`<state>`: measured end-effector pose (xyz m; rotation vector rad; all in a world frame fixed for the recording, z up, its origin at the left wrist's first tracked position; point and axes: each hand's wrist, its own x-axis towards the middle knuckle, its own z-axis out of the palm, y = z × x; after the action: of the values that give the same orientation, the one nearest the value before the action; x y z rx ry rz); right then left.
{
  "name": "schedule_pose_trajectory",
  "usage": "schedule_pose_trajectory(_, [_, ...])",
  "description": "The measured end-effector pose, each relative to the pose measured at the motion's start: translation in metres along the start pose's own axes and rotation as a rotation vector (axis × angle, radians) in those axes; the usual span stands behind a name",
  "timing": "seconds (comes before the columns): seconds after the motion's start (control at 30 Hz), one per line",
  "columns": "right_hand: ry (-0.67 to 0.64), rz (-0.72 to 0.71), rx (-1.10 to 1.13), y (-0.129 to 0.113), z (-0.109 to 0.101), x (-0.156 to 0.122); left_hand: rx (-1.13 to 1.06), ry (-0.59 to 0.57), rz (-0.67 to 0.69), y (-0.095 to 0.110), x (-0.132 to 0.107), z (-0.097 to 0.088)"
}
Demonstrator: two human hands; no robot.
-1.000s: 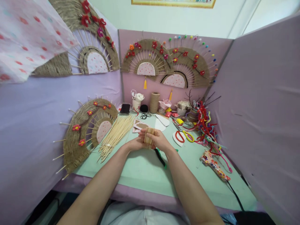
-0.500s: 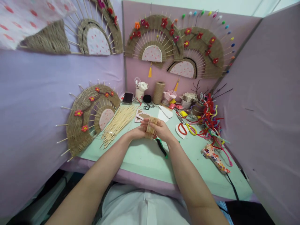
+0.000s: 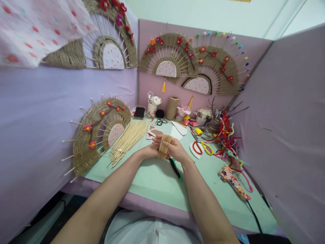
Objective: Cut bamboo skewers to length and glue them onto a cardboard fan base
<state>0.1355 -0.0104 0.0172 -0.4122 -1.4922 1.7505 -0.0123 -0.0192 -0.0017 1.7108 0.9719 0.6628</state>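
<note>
Both my hands meet over the middle of the green table [image 3: 157, 183]. My left hand [image 3: 149, 151] and my right hand [image 3: 176, 150] are closed around a short bundle of wooden sticks [image 3: 164, 144], held upright between them. A long pile of bamboo skewers [image 3: 128, 140] lies on the table just left of my left hand. Under my right wrist lies a pair of green-handled pliers [image 3: 175, 168].
A woven jute fan [image 3: 98, 130] leans at the left wall; more fans hang on the purple partitions. Scissors [image 3: 200, 147], a twine spool [image 3: 172, 107], pipe cleaners [image 3: 227, 135] and a patterned glue gun [image 3: 233, 183] crowd the back and right.
My hands keep hold of the stick bundle in the same spot. Only the camera view has shifted up and down slightly.
</note>
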Motion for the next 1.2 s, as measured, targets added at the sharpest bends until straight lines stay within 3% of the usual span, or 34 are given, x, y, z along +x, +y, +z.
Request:
schedule_pose_trajectory(0.47, [-0.042,0.018,-0.008,-0.004,-0.001,-0.003,-0.083,0.035,-0.031,-0.004,-0.003,0.006])
schedule_pose_trajectory(0.63, [0.002,0.003,-0.012,-0.002,-0.002,-0.003,0.012,0.042,-0.004,-0.002,-0.004,0.005])
schedule_pose_trajectory(0.87, [0.005,-0.005,-0.023,-0.004,-0.004,-0.006,-0.065,0.055,0.054,-0.005,0.001,0.010])
schedule_pose_trajectory(1.2, [-0.035,0.037,-0.045,-0.005,-0.002,-0.008,-0.088,-0.055,0.083,-0.015,0.002,0.013])
